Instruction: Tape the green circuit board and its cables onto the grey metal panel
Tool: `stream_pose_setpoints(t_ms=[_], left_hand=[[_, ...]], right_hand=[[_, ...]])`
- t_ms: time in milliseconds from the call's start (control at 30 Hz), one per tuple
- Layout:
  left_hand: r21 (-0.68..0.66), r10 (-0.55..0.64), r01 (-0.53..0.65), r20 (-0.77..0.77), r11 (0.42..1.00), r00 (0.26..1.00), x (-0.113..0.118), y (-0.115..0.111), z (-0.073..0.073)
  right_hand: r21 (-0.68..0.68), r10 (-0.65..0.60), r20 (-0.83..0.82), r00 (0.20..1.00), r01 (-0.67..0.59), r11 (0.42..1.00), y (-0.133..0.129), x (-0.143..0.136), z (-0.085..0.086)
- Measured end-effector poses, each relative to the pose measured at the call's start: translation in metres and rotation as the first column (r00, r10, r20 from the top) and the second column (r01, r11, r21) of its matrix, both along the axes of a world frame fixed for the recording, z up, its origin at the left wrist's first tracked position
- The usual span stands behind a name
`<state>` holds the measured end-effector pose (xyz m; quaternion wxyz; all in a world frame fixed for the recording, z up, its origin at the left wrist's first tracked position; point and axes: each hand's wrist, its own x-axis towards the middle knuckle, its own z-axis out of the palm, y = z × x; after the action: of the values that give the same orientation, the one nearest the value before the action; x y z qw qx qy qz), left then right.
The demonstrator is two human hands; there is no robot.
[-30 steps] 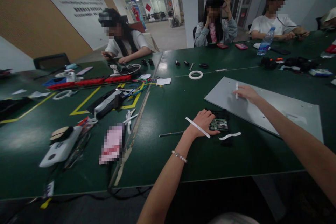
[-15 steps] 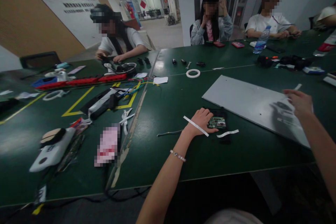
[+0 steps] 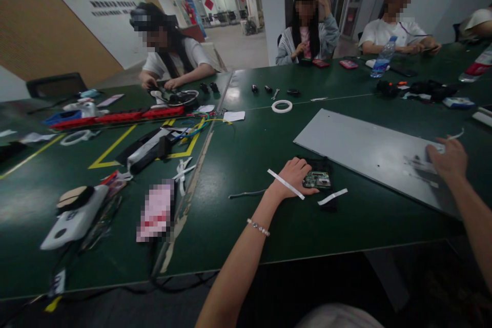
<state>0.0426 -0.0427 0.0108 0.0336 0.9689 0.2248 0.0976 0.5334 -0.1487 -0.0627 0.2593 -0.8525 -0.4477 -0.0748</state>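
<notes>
The left hand (image 3: 292,178) has its fingers over a green board's (image 3: 318,179) left end; I can't tell if they grip. Right of them lies a gray sheet (image 3: 353,141). The right hand (image 3: 451,160) has a white strip (image 3: 457,135) at its fingers; I can't tell if they pinch.

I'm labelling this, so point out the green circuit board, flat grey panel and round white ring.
Green circuit board (image 3: 316,180), head view, exposed face
Flat grey panel (image 3: 369,152), head view, middle
Round white ring (image 3: 282,111), head view, near rim
</notes>
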Motion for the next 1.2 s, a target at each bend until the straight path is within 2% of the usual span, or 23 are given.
stream_pose_setpoints(t_ms=[133,300,433,700,900,1067,1200], left_hand=[[-0.015,-0.021,0.021,0.025,1.000,0.999,0.002,-0.003,0.004],[-0.039,-0.011,0.014,0.086,0.999,0.996,0.002,-0.002,0.008],[-0.023,0.016,-0.013,0.141,1.000,0.990,-0.002,0.004,0.011],[0.049,0.088,-0.095,0.132,0.994,0.987,-0.009,0.012,0.009],[0.041,0.156,-0.163,0.139,0.986,0.978,-0.010,0.016,0.005],[0.017,0.209,-0.212,0.114,0.977,0.971,-0.011,0.016,0.001],[0.019,0.247,-0.249,0.075,0.968,0.966,-0.008,0.015,-0.006]], right_hand=[[0.045,-0.037,-0.004,0.999,0.037,0.998,0.010,0.008,-0.006],[0.066,0.055,0.001,0.998,-0.055,0.996,0.026,0.005,-0.011],[0.090,0.143,0.009,0.990,-0.143,0.986,0.044,-0.008,-0.015],[0.126,0.360,0.029,0.932,-0.361,0.924,0.082,-0.060,-0.017],[0.189,0.511,0.000,0.859,-0.502,0.844,0.103,-0.112,-0.010],[0.213,0.570,-0.033,0.821,-0.551,0.807,0.110,-0.149,-0.003],[0.217,0.582,-0.030,0.813,-0.563,0.798,0.111,-0.163,0.000]])
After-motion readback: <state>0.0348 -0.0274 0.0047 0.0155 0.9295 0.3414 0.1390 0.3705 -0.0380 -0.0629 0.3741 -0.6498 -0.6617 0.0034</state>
